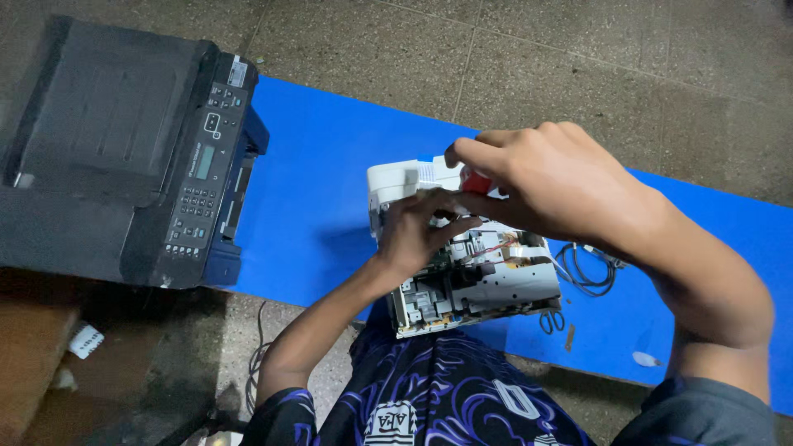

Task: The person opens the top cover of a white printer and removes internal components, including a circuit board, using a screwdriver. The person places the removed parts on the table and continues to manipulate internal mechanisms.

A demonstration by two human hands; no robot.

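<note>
A speckled stone floor [578,58] fills the top of the frame, and a blue mat [322,182] runs across it from the upper left toward the right edge. At the centre of the frame, on the mat's near edge, sits a small white printer [479,285] with its cover off, so that grey metal plates, white plastic parts and thin wires show inside.

The left hand [417,235] comes up from the lower middle and rests on the printer's left side. Its fingers are curled, with the thumb stretched to the right across the open top; whether it grips a part underneath cannot be told, since the palm hides it.

The right hand [549,186] reaches in from the right over the back of the printer. Its fingers are bent and drawn close together, and the fingertips pinch a small red piece [477,182] at the printer's upper edge, just beside a white block.

In the upper left of the frame stands a big black printer [124,149] with a keypad strip, half on the mat. A coil of black cable [588,268] lies on the mat just right of the white printer, and small scissors [552,320] lie near its lower right corner. The person's patterned purple shorts [429,388] fill the bottom centre.
</note>
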